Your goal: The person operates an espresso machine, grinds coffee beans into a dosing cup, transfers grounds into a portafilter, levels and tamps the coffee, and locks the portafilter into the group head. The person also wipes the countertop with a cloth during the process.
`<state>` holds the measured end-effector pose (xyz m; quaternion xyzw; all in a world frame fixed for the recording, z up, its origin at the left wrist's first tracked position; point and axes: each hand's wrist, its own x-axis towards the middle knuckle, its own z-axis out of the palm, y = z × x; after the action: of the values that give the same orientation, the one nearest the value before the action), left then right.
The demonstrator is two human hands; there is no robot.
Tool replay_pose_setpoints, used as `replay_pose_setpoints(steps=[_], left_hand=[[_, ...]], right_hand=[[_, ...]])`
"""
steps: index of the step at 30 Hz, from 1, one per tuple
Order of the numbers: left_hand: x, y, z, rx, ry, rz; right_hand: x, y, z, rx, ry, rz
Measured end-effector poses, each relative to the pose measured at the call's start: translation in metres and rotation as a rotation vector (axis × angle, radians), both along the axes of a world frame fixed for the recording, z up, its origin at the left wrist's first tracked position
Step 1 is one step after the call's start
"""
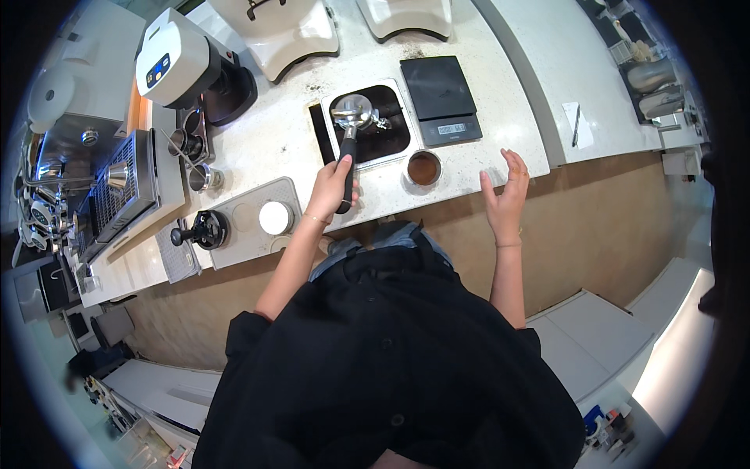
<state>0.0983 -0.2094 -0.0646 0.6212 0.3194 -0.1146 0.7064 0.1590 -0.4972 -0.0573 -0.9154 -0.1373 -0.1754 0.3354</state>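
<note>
My left hand (pixel 331 192) grips the black handle of a portafilter (pixel 350 140). Its metal head lies over a square knock box opening (pixel 413 126) set in the counter, dark inside with a metal rim. My right hand (pixel 507 199) is raised near the counter's front edge, fingers spread, holding nothing. Between the hands stands a cup of brown contents (pixel 424 169), at the near right corner of the opening. A black digital scale (pixel 439 88) with a lit display lies just beyond the cup.
At the left are an espresso machine (pixel 126 182), a white-topped grinder (pixel 176 58), metal cups (pixel 205 177) and a grey mat (pixel 243 214) with a white round container (pixel 276 218). A black-handled tool (pixel 209 230) stands beside the mat. White machines (pixel 287 41) line the back.
</note>
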Motion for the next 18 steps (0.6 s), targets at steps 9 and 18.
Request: replay_pose_setpoints(steps=[9,18], left_hand=[[-0.002,-0.007,-0.017,0.498,-0.143,-0.109],[-0.013,0.005,-0.027,1.132,-0.264,-0.235]], right_hand=[[-0.011,-0.016,-0.026,0.054,0.085,-0.043],[0.002,0.013,-0.015,-0.045,0.096,0.113]])
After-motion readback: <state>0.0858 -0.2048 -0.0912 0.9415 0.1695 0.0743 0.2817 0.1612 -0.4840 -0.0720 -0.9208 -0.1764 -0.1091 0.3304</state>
